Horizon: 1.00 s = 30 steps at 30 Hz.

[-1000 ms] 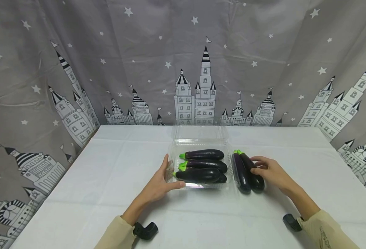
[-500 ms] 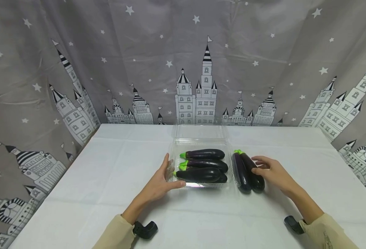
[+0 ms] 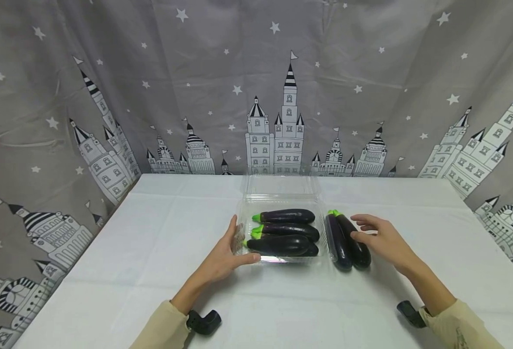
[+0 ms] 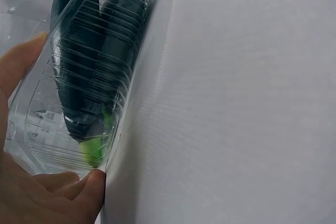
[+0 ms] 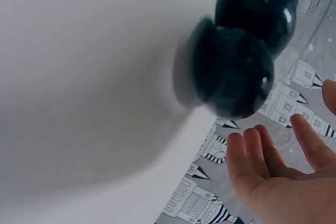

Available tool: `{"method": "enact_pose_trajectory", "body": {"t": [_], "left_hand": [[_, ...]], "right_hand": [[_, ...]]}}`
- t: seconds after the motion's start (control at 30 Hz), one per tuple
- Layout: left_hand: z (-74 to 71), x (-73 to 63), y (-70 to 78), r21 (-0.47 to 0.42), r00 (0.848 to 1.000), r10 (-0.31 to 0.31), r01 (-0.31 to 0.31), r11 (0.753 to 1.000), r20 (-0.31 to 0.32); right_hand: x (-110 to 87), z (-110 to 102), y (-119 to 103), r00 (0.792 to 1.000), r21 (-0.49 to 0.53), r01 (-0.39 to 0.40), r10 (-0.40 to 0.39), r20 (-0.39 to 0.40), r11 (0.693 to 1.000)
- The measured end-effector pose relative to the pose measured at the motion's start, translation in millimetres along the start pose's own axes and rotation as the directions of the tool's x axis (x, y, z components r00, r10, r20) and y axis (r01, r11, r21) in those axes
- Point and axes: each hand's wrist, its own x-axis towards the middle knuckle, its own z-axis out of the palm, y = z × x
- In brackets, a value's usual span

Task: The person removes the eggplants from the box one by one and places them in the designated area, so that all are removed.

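Note:
A clear plastic clamshell container (image 3: pixel 282 259) stands on the table with its lid folded back, holding several dark purple eggplants (image 3: pixel 284 245) with green stems. My left hand (image 3: pixel 219 259) grips its near left corner, thumb along the front rim and fingers round the left side; the left wrist view shows the fingertips (image 4: pixel 94 187) low on the ribbed wall. Right of the container lie two more eggplants (image 3: pixel 340 245), side by side. Beside the outer eggplant (image 3: pixel 357 249) is my right hand (image 3: pixel 383 242), fingers loosely bent and holding nothing; the right wrist view shows a gap.
A white cloth (image 3: pixel 173 232) covers the table. Behind it hangs a grey curtain (image 3: pixel 221 72) printed with castles and stars. Each wrist wears a black device, the left one (image 3: pixel 204 323) and the right one (image 3: pixel 410 314), over beige sleeves.
My right hand's fingers have loosened and lifted slightly at the outer eggplant. My left hand and the container have stayed put.

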Motion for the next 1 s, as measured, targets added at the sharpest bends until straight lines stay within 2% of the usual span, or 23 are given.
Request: {"method": "enact_pose_trajectory", "body": {"t": [0.17, 0.43, 0.63, 0.77, 1.0], "left_hand": [[0.2, 0.1, 0.2, -0.005, 1.000, -0.002, 0.002, 1.000, 0.002], [0.4, 0.7, -0.2, 0.007, 1.000, -0.009, 0.009, 1.000, -0.008], [0.4, 1.5, -0.8, 0.013, 1.000, -0.009, 0.009, 1.000, -0.009], [0.1, 1.6, -1.0, 0.011, 1.000, -0.003, 0.003, 1.000, -0.010], [0.0, 1.1, -1.2, 0.010, 1.000, -0.006, 0.006, 1.000, -0.011]], "right_hand": [[-0.6, 0.1, -7.4, 0.999, 0.044, 0.042, -0.042, 0.009, 0.998], [-2.7, 2.0, -19.1, 0.994, 0.120, 0.062, -0.072, 0.082, 0.991], [-4.0, 9.3, -28.6, 0.984, 0.114, 0.098, -0.113, 0.139, 0.989], [-3.7, 14.8, -34.3, 0.976, 0.130, 0.137, -0.156, 0.150, 0.982], [-2.5, 21.3, -41.6, 0.969, 0.144, 0.138, -0.164, 0.183, 0.980]]}}
